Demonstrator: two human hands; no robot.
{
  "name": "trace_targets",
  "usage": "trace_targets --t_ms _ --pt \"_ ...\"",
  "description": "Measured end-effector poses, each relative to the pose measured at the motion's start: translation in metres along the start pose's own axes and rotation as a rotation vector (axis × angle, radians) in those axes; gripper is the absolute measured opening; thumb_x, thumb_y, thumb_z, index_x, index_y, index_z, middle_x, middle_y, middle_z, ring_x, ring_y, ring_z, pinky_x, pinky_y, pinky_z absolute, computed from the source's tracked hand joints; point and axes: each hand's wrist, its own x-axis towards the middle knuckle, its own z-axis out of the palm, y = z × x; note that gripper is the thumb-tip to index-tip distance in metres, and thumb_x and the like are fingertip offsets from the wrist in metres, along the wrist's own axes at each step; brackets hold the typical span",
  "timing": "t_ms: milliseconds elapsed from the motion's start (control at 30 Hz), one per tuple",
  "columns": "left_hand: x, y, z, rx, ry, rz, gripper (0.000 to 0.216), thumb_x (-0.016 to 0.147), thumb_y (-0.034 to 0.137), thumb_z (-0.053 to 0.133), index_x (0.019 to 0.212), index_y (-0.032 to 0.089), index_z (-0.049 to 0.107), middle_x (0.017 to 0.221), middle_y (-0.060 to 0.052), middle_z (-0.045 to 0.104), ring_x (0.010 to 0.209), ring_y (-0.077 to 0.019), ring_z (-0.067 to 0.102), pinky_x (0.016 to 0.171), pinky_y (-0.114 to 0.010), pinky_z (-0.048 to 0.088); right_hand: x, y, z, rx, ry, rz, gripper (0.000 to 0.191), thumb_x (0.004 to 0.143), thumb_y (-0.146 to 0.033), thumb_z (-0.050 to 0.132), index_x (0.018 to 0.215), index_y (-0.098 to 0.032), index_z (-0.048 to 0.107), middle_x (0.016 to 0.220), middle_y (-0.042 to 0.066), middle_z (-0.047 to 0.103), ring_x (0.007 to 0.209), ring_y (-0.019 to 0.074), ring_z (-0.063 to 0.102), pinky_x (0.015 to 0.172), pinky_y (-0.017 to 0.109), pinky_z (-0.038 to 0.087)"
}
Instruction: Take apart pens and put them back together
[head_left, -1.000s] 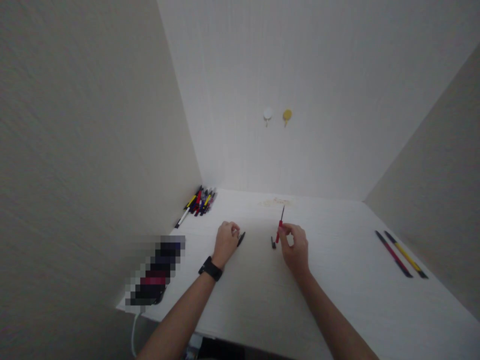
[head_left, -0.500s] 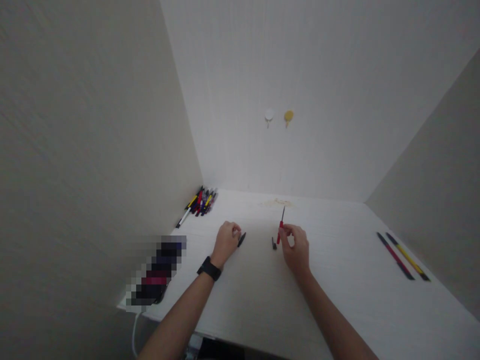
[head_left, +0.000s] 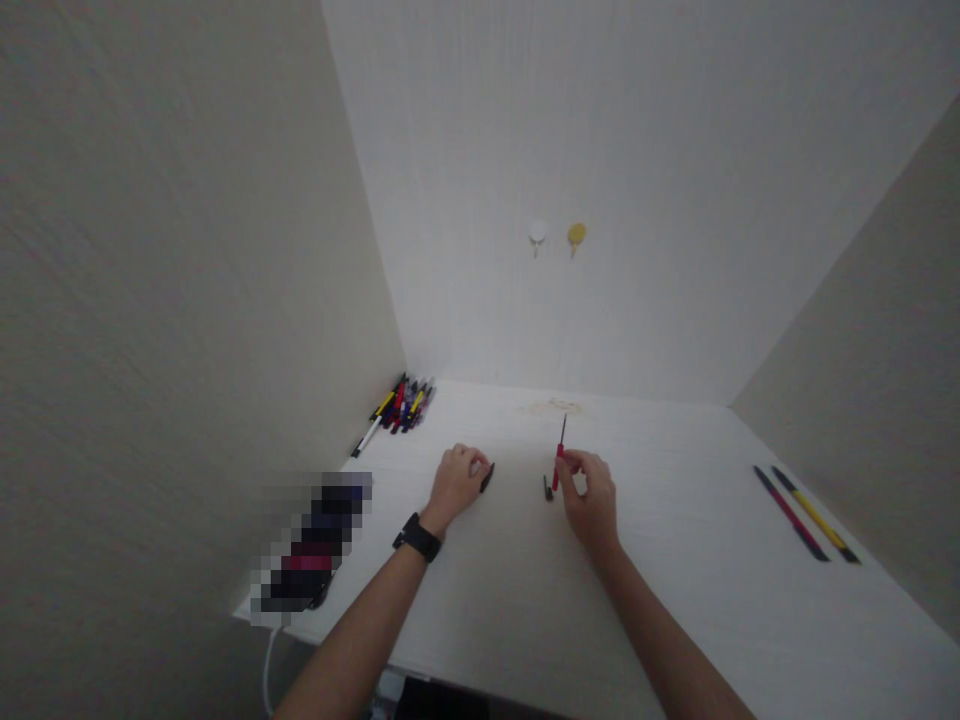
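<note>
1. We find the right hand [head_left: 592, 495] pinching the red stick [head_left: 559, 466] over the desk [head_left: 510, 590].
2. Left hand [head_left: 456, 483] curled at the black piece [head_left: 487, 479]; we cannot tell its grip.
3. We judge the stick light, stiff, its thin tip [head_left: 564, 429] fragile; hold the red body.

Two round hooks [head_left: 577, 233] dot the back wall [head_left: 637, 150].

- The light is dim and grey.
- The far wall [head_left: 465, 150] looks brighter than the left wall [head_left: 165, 250].
- Big chunky squares [head_left: 319, 545] hide a patch at left.
</note>
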Motion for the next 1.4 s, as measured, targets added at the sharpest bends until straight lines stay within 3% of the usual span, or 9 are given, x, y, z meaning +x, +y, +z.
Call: trace_targets --t_ms 200,533,800,867,933,1000,1100,1267,1400 --pt "-0.003 0.005 0.003 0.063 0.008 0.039 0.019 0.086 0.037 0.056 0.085 0.019 0.064 0.091 -0.007 0.058 0.088 -0.0206 0.051 0.081 -0.034 0.039 0.000 0.001 0.000 0.008 -0.012 0.006 0.009 0.091 -0.026 0.052 0.091 -0.018 0.057 0.074 0.003 0.059 0.069 0.0179 0.051 0.067 0.033 0.041" --pt "-0.004 0.004 0.006 0.147 0.032 0.071 0.008 0.086 0.020 0.051 0.086 0.018 0.058 0.092 -0.007 0.057 0.090 -0.0212 0.051 0.081 -0.034 0.039 -0.001 0.002 0.001 0.017 -0.028 0.026 0.010 0.091 -0.027 0.052 0.090 -0.018 0.057 0.075 0.004 0.059 0.070 0.0182 0.051 0.068 0.033 0.042" --pt "0.001 -0.007 0.005 -0.187 0.083 0.048 0.006 0.082 0.016 0.054 0.087 0.019 0.055 0.088 -0.004 0.056 0.081 -0.0170 0.052 0.075 -0.030 0.042 0.000 0.002 0.000 0.021 -0.029 0.030 0.010 0.090 -0.027 0.052 0.089 -0.018 0.057 0.074 0.004 0.059 0.070 0.0178 0.051 0.068 0.033 0.042" --pt "0.004 -0.008 0.002 -0.290 0.073 0.025 0.008 0.086 0.021 0.048 0.086 0.018 0.056 0.086 -0.004 0.057 0.077 -0.0161 0.053 0.072 -0.029 0.042 0.000 0.002 0.000 0.025 -0.026 0.029 0.010 0.090 -0.027 0.052 0.090 -0.018 0.057 0.075 0.004 0.060 0.070 0.0178 0.051 0.068 0.033 0.042" --pt "0.005 -0.007 -0.003 -0.351 0.108 -0.039 0.025 0.093 0.026 0.034 0.082 0.019 0.055 0.080 -0.003 0.056 0.074 -0.0160 0.053 0.069 -0.028 0.041 0.000 0.002 0.000 0.027 -0.026 0.030 0.011 0.090 -0.027 0.052 0.090 -0.018 0.057 0.075 0.004 0.060 0.070 0.0178 0.051 0.068 0.033 0.042" --pt "0.004 -0.004 -0.008 -0.286 0.190 -0.136 0.034 0.096 0.031 0.026 0.077 0.019 0.052 0.073 -0.002 0.054 0.070 -0.0164 0.051 0.065 -0.028 0.039 0.000 0.001 0.000 0.026 -0.028 0.030 0.011 0.090 -0.027 0.052 0.090 -0.018 0.057 0.075 0.004 0.060 0.070 0.0178 0.051 0.068 0.033 0.042" --pt "-0.002 0.002 -0.014 -0.040 0.201 -0.224 0.028 0.093 0.032 0.033 0.073 0.020 0.050 0.071 -0.002 0.054 0.067 -0.0166 0.049 0.061 -0.028 0.033 0.000 -0.001 0.000 0.021 -0.030 0.026 0.011 0.091 -0.027 0.051 0.089 -0.018 0.057 0.074 0.004 0.060 0.069 0.0178 0.051 0.068 0.033 0.041" --pt "-0.006 0.006 -0.011 0.229 0.115 -0.154 0.003 0.079 0.020 0.052 0.077 0.020 0.052 0.080 -0.005 0.057 0.078 -0.0191 0.052 0.066 -0.029 0.035 0.000 -0.002 0.000 0.014 -0.028 0.025 0.011 0.091 -0.027 0.051 0.089 -0.018 0.057 0.074 0.004 0.059 0.070 0.0179 0.051 0.067 0.033 0.041" --pt "-0.006 0.003 -0.006 0.288 0.104 -0.107 0.009 0.084 0.017 0.047 0.084 0.019 0.055 0.088 -0.007 0.057 0.085 -0.0208 0.054 0.073 -0.031 0.038 -0.001 -0.001 0.001 0.003 -0.038 0.022 0.011 0.091 -0.027 0.051 0.090 -0.018 0.057 0.076 0.004 0.060 0.070 0.0179 0.051 0.068 0.033 0.041"
